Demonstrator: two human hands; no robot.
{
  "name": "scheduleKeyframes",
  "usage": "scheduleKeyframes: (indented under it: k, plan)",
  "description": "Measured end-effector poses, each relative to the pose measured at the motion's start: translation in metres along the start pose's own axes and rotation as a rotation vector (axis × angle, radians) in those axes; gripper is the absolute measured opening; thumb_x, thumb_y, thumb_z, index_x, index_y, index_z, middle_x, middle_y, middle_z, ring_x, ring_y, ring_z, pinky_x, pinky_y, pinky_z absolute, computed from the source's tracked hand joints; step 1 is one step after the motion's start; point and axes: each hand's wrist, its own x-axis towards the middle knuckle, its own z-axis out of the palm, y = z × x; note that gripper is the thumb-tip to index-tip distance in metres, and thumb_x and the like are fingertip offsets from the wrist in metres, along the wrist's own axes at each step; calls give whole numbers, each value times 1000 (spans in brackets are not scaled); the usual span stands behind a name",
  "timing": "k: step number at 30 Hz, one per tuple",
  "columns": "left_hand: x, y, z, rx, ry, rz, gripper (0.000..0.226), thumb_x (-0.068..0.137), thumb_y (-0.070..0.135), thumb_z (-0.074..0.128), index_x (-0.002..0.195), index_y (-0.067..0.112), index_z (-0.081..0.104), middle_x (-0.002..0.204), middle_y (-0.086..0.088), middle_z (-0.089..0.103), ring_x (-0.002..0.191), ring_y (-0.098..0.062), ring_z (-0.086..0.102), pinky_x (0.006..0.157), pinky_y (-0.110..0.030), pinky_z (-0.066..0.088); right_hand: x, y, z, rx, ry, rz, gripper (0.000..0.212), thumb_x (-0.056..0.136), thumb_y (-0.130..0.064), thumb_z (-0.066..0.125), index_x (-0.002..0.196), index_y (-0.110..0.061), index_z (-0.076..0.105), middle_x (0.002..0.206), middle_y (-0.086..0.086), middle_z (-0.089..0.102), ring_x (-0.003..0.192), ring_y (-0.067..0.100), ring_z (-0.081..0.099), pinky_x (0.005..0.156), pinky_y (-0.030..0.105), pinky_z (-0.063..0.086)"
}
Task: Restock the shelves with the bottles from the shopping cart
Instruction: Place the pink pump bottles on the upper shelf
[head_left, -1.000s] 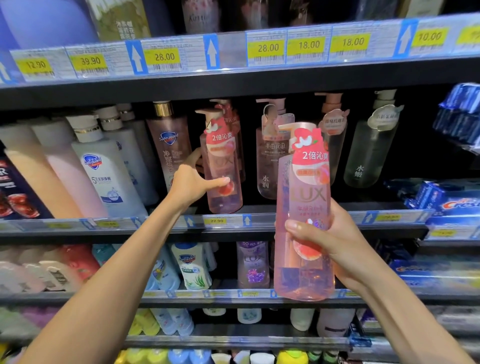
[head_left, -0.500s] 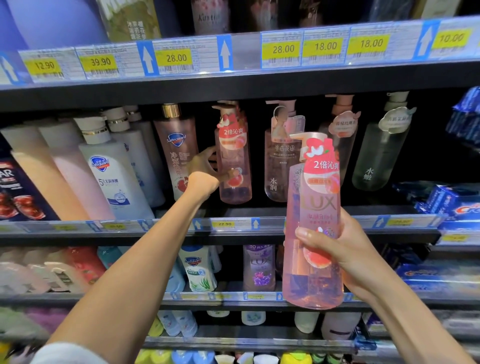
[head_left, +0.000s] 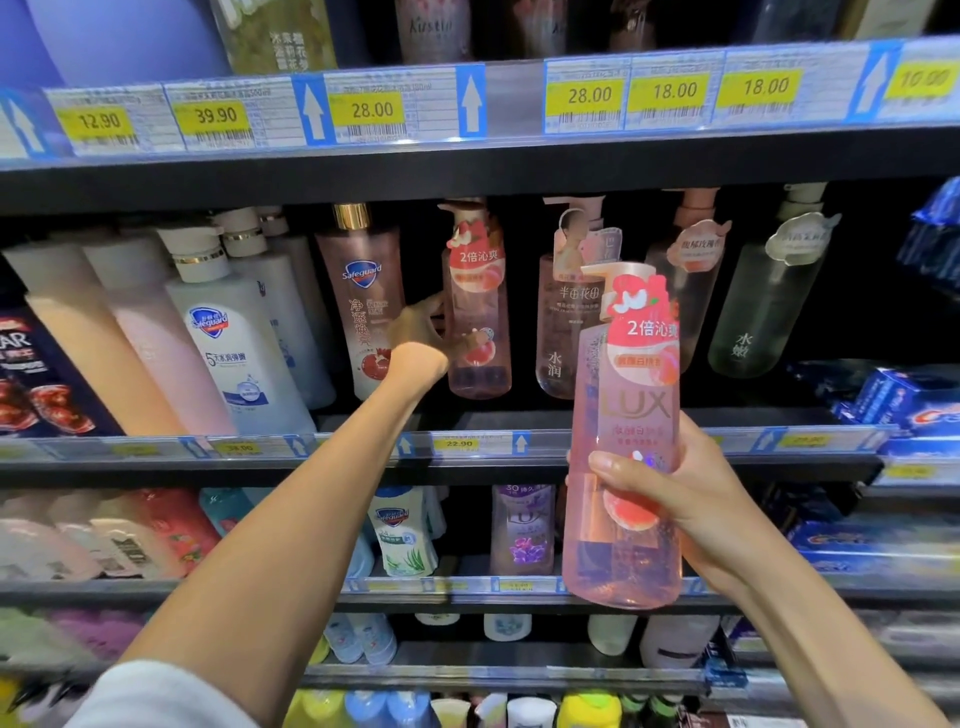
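Note:
My right hand (head_left: 691, 499) grips a tall pink LUX pump bottle (head_left: 626, 415) upright in front of the shelves, at the level of the middle shelf edge (head_left: 467, 447). My left hand (head_left: 423, 338) reaches deep into that shelf and holds a matching pink LUX bottle (head_left: 478, 312) near its base, thumb across the front. That bottle stands far back between a Safeguard pink bottle (head_left: 363, 301) and a pale pink pump bottle (head_left: 566, 312).
White Safeguard bottles (head_left: 228, 343) and peach tubes fill the shelf's left. A clear greenish pump bottle (head_left: 763, 301) stands at the right, with blue toothpaste boxes (head_left: 909, 400) beyond. The upper shelf rail (head_left: 467, 104) with price tags overhangs. Lower shelves hold more bottles.
My left hand has pushed the pink bottle further back into the shelf. The bottle in my right hand has shifted slightly right and stays held upright.

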Motion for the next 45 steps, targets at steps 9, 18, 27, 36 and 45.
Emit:
scheduleKeyframes:
  k: [9, 18, 27, 36, 45]
  plan:
    - [-99, -42, -26, 504, 165, 1006, 34, 92, 13, 56, 123, -1, 51, 123, -19, 59, 113, -30, 53, 98, -31, 40, 9, -13, 2, -61, 17, -104, 49, 52, -38, 85, 97, -39, 67, 100, -4, 73, 89, 11, 71, 68, 19, 54]
    - [-102, -98, -29, 878, -37, 1152, 56, 88, 26, 58, 138, 8, 40, 142, -16, 48, 125, -29, 53, 104, -43, 44, 39, -18, 23, -279, 27, -307, 59, 63, -27, 85, 114, -32, 57, 108, -15, 69, 101, 3, 66, 77, 15, 52]
    - [-101, -103, -24, 882, 70, 1204, 46, 90, 22, 58, 132, 6, 46, 135, -15, 56, 117, -29, 57, 96, -40, 48, 51, -19, 31, -411, 83, -496, 61, 69, -16, 86, 119, -23, 52, 110, -14, 65, 108, 5, 62, 87, 15, 49]
    - [-103, -105, -23, 914, 195, 1255, 39, 91, 22, 55, 125, 2, 51, 123, -13, 63, 114, -27, 50, 97, -38, 40, 78, -10, 49, -461, 86, -576, 65, 68, -17, 87, 121, -21, 50, 107, -19, 63, 104, 2, 61, 88, 17, 49]
    - [-109, -107, -23, 863, 205, 1192, 44, 90, 28, 51, 123, -1, 54, 120, -15, 64, 116, -27, 49, 98, -39, 40, 107, 6, 68, -310, 53, -513, 57, 71, -16, 86, 115, -30, 53, 112, -8, 66, 108, 5, 61, 90, 15, 47]
